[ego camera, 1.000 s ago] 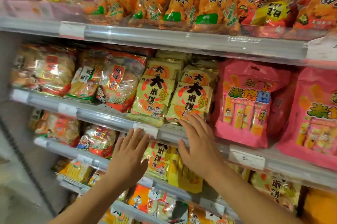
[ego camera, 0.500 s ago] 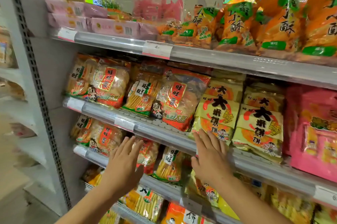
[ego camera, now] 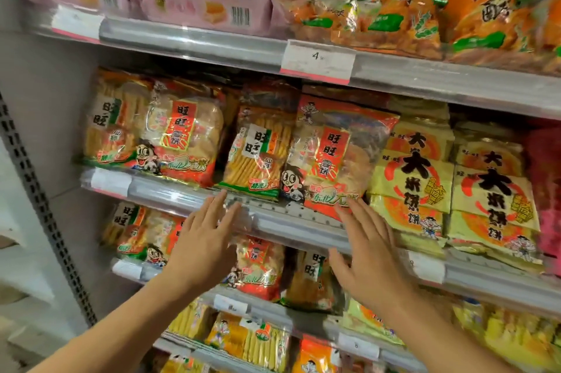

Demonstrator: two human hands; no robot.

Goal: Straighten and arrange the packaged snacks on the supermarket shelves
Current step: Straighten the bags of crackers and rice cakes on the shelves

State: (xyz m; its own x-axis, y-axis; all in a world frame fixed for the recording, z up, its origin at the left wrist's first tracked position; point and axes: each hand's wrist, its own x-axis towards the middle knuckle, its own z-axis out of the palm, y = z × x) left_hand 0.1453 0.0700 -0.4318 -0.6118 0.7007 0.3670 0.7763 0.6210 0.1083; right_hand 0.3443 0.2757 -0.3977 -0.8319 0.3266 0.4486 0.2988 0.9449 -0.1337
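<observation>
Packaged rice-cracker snacks fill the middle shelf (ego camera: 291,220). A red-and-clear bag (ego camera: 337,157) leans out over the shelf rail at centre, with a narrower yellow cracker bag (ego camera: 258,157) to its left and stacked yellow bags (ego camera: 416,178) to its right. My left hand (ego camera: 203,242) is raised with straight fingers, its tips near the rail just below the narrow bag. My right hand (ego camera: 367,248) is spread flat in front of the rail, its fingertips at the red bag's bottom edge. Neither hand holds anything.
Further left on the same shelf sit two more bags (ego camera: 185,138). The top shelf carries pink boxes (ego camera: 194,8) and orange bags (ego camera: 419,5), with a price tag (ego camera: 317,60) on its rail. Lower shelves hold more snack bags (ego camera: 258,263). A white perforated upright (ego camera: 36,190) stands at left.
The view has swung left and closer along the shelves, away from the pink bags. Both hands have moved left with it and risen from the lower rail to the middle shelf's rail.
</observation>
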